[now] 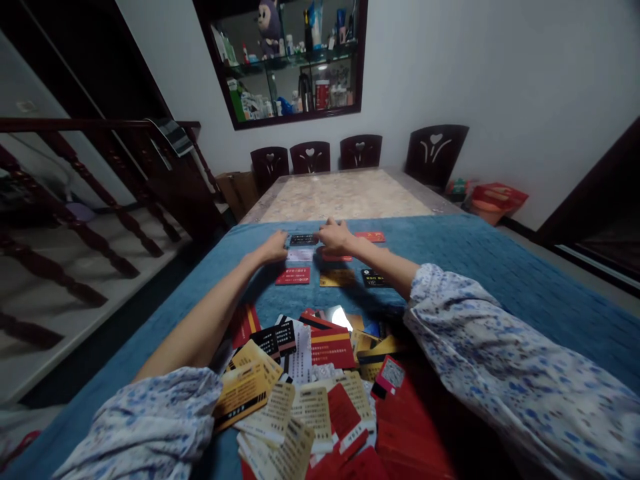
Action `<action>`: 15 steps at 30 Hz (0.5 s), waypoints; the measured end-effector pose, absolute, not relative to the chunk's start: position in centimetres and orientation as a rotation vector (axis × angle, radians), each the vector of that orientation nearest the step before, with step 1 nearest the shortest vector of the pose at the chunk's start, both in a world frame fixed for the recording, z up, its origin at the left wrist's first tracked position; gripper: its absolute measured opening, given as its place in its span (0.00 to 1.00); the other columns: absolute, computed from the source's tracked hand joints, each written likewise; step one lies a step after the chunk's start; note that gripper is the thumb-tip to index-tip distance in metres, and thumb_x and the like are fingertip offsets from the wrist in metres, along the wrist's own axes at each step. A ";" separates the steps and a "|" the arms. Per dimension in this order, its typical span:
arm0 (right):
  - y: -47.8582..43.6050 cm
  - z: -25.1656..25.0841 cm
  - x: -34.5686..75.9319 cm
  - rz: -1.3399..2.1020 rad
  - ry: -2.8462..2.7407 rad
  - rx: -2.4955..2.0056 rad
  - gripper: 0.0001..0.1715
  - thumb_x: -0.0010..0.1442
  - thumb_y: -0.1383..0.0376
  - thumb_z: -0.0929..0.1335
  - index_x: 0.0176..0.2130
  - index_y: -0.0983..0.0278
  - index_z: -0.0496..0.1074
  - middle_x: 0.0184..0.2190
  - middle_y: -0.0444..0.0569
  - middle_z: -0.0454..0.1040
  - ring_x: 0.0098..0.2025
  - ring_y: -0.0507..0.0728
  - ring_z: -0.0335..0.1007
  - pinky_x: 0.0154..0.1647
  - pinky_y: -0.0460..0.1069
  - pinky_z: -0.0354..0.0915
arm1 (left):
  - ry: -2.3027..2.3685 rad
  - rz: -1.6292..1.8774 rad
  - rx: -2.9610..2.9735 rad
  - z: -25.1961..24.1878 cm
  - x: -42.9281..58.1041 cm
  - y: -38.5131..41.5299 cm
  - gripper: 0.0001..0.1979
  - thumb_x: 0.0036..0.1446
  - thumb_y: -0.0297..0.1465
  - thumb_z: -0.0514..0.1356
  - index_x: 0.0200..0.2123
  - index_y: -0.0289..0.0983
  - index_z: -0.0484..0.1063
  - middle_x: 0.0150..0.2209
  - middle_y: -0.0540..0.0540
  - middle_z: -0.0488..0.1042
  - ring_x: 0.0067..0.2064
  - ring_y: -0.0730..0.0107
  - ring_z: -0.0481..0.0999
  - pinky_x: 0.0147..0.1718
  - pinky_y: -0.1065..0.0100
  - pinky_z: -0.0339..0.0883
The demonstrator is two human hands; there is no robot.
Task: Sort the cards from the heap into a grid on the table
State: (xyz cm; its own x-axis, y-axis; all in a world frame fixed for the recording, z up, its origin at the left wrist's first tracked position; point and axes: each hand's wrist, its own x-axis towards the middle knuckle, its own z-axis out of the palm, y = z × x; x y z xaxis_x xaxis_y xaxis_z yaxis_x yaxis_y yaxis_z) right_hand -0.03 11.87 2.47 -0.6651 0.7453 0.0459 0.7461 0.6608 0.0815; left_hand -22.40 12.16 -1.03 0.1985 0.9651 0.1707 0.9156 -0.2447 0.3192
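Observation:
Far out on the blue cloth (430, 253), a black card (303, 239) with light print lies between my two hands. My left hand (273, 247) rests at its left edge, fingers stretched toward it. At its right edge, my right hand (335, 236) has its fingers bent onto the card. Just below lies a white card (300, 255), with a red card (337, 257) partly under my right hand. An orange-red card (371, 237) is beyond my right wrist. Nearer lie a red card (293, 276), a gold card (337, 278) and a black VIP card (374, 278).
A loose heap of mixed cards (310, 407) covers the near part of the cloth, with red card-like pieces (407, 433) at its right. Beyond the cloth is the bare tabletop (340, 193). Dark chairs (361, 152) stand at the far end; a stair railing (95, 193) is at left.

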 end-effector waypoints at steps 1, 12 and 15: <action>11.3 2.6 0.2 -0.141 -2.859 -1.269 0.21 0.61 0.60 0.68 0.52 0.60 0.76 0.55 0.59 0.72 0.58 0.71 0.54 0.51 0.63 0.56 | 1.859 0.476 2.333 -0.8 -22.1 11.5 0.20 0.45 0.26 0.62 0.45 0.30 0.74 0.47 0.37 0.75 0.49 0.52 0.74 0.52 0.60 0.67; 5.3 3.0 3.0 -0.109 -2.861 -1.133 0.16 0.62 0.61 0.67 0.49 0.60 0.77 0.52 0.57 0.74 0.56 0.68 0.54 0.47 0.58 0.53 | 1.697 0.384 2.521 0.6 -19.1 3.5 0.22 0.51 0.29 0.58 0.51 0.32 0.72 0.52 0.38 0.72 0.52 0.55 0.73 0.56 0.58 0.67; 3.9 3.3 3.8 -0.102 -2.851 -1.118 0.16 0.63 0.61 0.67 0.49 0.60 0.77 0.52 0.57 0.74 0.56 0.69 0.54 0.47 0.58 0.53 | 1.694 0.432 2.510 0.5 -18.2 1.5 0.21 0.52 0.29 0.57 0.51 0.32 0.72 0.53 0.38 0.72 0.55 0.55 0.72 0.58 0.57 0.66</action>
